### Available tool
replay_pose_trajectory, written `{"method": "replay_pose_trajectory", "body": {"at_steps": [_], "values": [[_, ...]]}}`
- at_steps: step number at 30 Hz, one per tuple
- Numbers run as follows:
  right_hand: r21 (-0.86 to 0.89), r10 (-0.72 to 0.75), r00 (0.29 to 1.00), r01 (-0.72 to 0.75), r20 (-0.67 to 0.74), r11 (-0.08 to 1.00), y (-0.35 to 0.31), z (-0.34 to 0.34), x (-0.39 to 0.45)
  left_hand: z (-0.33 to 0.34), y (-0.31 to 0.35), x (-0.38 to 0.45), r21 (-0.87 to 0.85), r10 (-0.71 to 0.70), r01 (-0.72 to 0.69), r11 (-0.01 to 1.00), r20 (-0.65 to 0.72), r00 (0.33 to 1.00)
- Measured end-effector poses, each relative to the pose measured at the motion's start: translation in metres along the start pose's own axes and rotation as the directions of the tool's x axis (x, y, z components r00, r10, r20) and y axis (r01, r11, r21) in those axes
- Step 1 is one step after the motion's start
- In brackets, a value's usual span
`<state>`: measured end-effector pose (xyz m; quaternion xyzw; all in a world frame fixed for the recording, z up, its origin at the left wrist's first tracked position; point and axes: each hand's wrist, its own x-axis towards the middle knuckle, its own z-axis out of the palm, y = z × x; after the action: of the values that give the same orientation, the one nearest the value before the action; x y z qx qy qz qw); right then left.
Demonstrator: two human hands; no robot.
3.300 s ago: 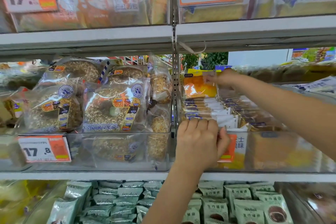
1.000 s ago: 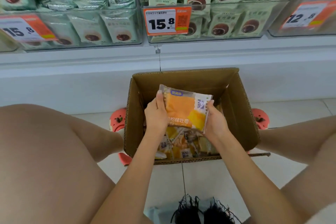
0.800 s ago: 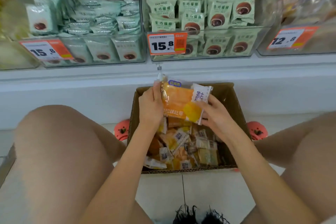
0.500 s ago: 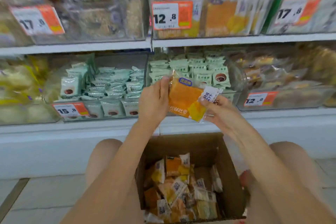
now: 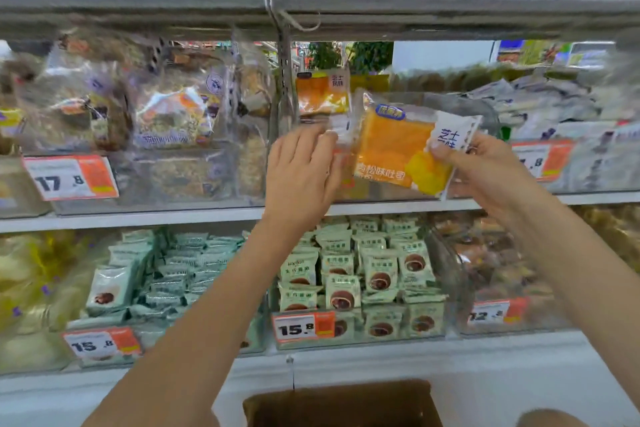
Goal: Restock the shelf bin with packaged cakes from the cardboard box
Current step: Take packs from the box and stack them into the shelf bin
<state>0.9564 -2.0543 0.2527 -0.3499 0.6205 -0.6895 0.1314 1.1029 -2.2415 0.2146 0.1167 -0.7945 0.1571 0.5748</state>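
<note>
Both arms raised, left hand (image 5: 300,173) fingers extended, right hand (image 5: 485,166) pinching

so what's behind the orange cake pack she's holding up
Behind the cake pack is the clear shelf bin, with another orange pack upright at its back. The bin's contents directly behind are hidden.

Holding a packaged cake (image 5: 398,152) up front of the middle shelf bin (image 5: 485,184), left hand (image 5: 301,173) at its left edge, right hand (image 5: 485,170) pinching the right. Another cake packet (image 5: 322,94) behind, up-left. Cardboard box (image 5: 343,404) down below.
</note>
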Motion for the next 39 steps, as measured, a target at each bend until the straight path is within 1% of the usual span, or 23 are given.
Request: {"method": "replay_pose_trajectory", "body": {"at_steps": [2, 4, 6, 9, 12, 17, 19, 21, 25, 28, 31, 33, 35, 37, 39], "values": [[-0.026, -0.039, 0.999, 0.039, -0.023, 0.999, -0.01, 0.003, 0.01, 0.017, -0.014, 0.02, 0.066, -0.007, 0.006, 0.998, 0.017, 1.0], [-0.008, -0.059, 0.997, 0.058, -0.05, 0.998, -0.015, 0.005, 0.02, 0.033, -0.027, 0.025, 0.125, 0.03, -0.041, 0.991, 0.087, 0.996], [0.017, -0.066, 0.996, 0.067, -0.06, 0.998, -0.021, 0.006, 0.031, 0.044, -0.035, 0.023, 0.171, 0.05, -0.069, 0.983, 0.114, 0.992], [-0.005, -0.072, 0.996, 0.071, -0.052, 0.997, -0.029, 0.01, 0.047, 0.053, -0.036, 0.019, 0.205, 0.087, -0.094, 0.974, 0.042, 0.995], [0.003, -0.053, 0.998, 0.053, -0.04, 0.999, -0.023, 0.014, 0.055, 0.059, -0.039, 0.018, 0.225, 0.121, -0.108, 0.968, -0.044, 0.992], [0.044, -0.038, 0.998, 0.041, -0.057, 0.998, -0.025, 0.018, 0.063, 0.061, -0.04, 0.017, 0.235, 0.133, -0.114, 0.965, -0.069, 0.989], [0.012, -0.056, 0.995, 0.058, -0.081, 0.998, -0.034, 0.024, 0.075, 0.061, -0.04, 0.016, 0.227, 0.138, -0.116, 0.967, -0.081, 0.987], [-0.039, -0.065, 0.996, 0.062, -0.068, 0.997, -0.039, 0.036, 0.094, 0.062, -0.04, 0.016, 0.217, 0.132, -0.109, 0.97, -0.093, 0.987], [-0.116, 0.044, 0.999, -0.046, -0.019, 0.992, -0.033, 0.077, 0.146, 0.062, -0.04, 0.016, 0.208, 0.124, -0.1, 0.973, -0.107, 0.987], [-0.146, 0.111, 0.994, -0.109, 0.006, 0.983, -0.029, 0.106, 0.186, 0.065, -0.039, 0.014, 0.19, 0.117, -0.089, 0.978, -0.146, 0.982], [-0.14, 0.09, 0.996, -0.089, -0.004, 0.986, -0.028, 0.126, 0.222, 0.068, -0.039, 0.014, 0.169, 0.103, -0.07, 0.983, -0.196, 0.975], [-0.133, 0.079, 0.996, -0.073, 0.036, 0.988, -0.022, 0.134, 0.242, 0.068, -0.039, 0.013, 0.169, 0.096, -0.061, 0.984, -0.209, 0.973], [-0.195, 0.096, 0.993, -0.08, 0.07, 0.978, -0.008, 0.138, 0.256, 0.069, -0.038, 0.012, 0.168, 0.098, -0.061, 0.984, -0.223, 0.97], [-0.257, 0.103, 0.994, -0.089, 0.041, 0.962, 0.006, 0.14, 0.262, 0.07, -0.038, 0.011, 0.158, 0.099, -0.063, 0.985, -0.229, 0.968], [-0.355, 0.061, 0.998, -0.06, -0.008, 0.933, 0.017, 0.14, 0.267, 0.07, -0.038, 0.011, 0.154, 0.098, -0.062, 0.986, -0.234, 0.967]]}}
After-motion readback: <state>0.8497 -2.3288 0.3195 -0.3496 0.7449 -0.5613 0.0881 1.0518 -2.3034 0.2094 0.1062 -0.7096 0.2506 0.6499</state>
